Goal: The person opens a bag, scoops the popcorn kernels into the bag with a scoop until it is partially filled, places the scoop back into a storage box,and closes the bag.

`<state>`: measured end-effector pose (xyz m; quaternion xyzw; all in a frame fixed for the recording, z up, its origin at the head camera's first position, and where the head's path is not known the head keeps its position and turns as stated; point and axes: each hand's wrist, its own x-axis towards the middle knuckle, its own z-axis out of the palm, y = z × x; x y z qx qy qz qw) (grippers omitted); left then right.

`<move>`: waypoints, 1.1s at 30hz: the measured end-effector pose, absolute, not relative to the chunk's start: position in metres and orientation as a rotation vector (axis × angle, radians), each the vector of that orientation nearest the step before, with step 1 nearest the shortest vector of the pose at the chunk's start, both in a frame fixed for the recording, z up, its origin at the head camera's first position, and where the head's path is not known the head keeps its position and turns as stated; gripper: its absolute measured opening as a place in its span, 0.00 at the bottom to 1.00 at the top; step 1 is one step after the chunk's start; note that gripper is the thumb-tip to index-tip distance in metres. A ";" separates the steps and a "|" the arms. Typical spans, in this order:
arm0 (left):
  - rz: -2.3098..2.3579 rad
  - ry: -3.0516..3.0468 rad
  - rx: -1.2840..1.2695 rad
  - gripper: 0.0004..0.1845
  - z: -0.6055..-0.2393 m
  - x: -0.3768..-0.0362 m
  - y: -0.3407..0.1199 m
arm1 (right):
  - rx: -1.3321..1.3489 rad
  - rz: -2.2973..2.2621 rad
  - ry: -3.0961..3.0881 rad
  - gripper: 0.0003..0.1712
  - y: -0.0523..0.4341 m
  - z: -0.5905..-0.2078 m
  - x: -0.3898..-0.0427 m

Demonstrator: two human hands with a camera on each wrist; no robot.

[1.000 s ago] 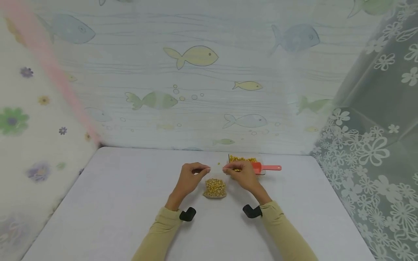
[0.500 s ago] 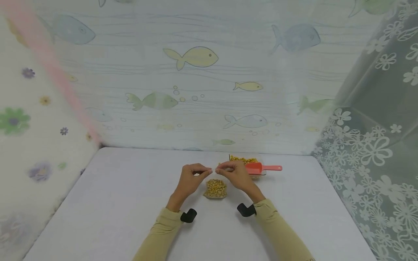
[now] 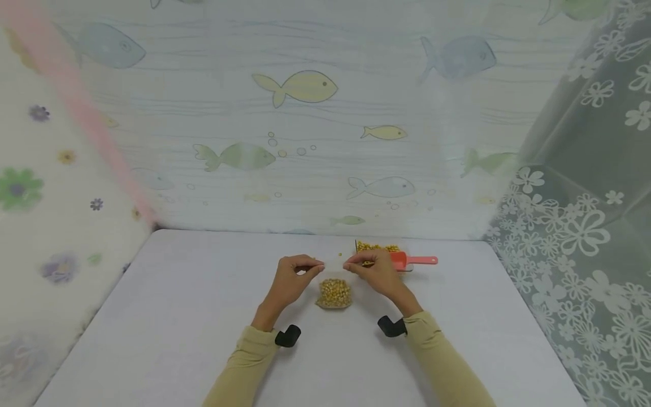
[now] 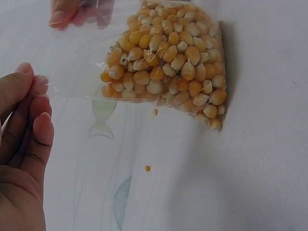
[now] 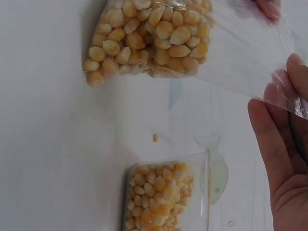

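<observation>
A clear plastic bag [image 3: 334, 294] stands upright on the white table, its lower half full of yellow corn kernels. My left hand [image 3: 290, 281] pinches the bag's upper left corner between thumb and fingers. At the opposite top corner, my right hand [image 3: 380, 275] pinches the film the same way. The left wrist view shows the bag [image 4: 166, 57] with its bare upper film stretched toward the left hand [image 4: 24, 130]. In the right wrist view the fingers of the right hand [image 5: 284, 154] lie along the film's edge.
Behind my right hand stands a clear box [image 5: 208, 187] of corn kernels, partly hidden in the head view. A red scoop [image 3: 417, 260] lies over it, handle pointing right. Loose kernels [image 4: 147, 168] lie on the table beyond the bag. A fish-print curtain [image 3: 305, 169] closes off the back.
Half a second ago the hands drew close together over the bag. Since then they have moved apart, the right hand to the right and the left slightly left. The bag stays put.
</observation>
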<state>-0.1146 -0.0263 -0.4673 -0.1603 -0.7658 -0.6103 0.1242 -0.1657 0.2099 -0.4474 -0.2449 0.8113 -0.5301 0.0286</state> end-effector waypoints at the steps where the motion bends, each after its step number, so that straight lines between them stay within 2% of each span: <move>1: -1.771 -2.231 -0.462 0.05 -0.467 -0.114 -0.026 | -0.752 -1.628 2.506 0.05 0.211 -0.446 -0.165; 8: -1.706 -2.202 -0.388 0.04 -0.472 -0.109 -0.022 | -0.755 -1.606 2.451 0.07 0.214 -0.417 -0.147; 13: -1.690 -2.209 -0.363 0.04 -0.472 -0.106 -0.017 | -0.621 -1.601 2.500 0.08 0.222 -0.431 -0.151; 17: -1.699 -2.197 -0.358 0.03 -0.455 -0.094 -0.010 | -0.553 -1.613 2.532 0.10 0.231 -0.442 -0.154; 23: -1.697 -2.132 -0.401 0.02 -0.435 -0.080 0.006 | -0.586 -1.624 2.571 0.10 0.246 -0.435 -0.149; 33: -1.726 -2.199 -0.419 0.03 -0.433 -0.087 0.035 | -0.686 -1.629 2.564 0.06 0.280 -0.432 -0.146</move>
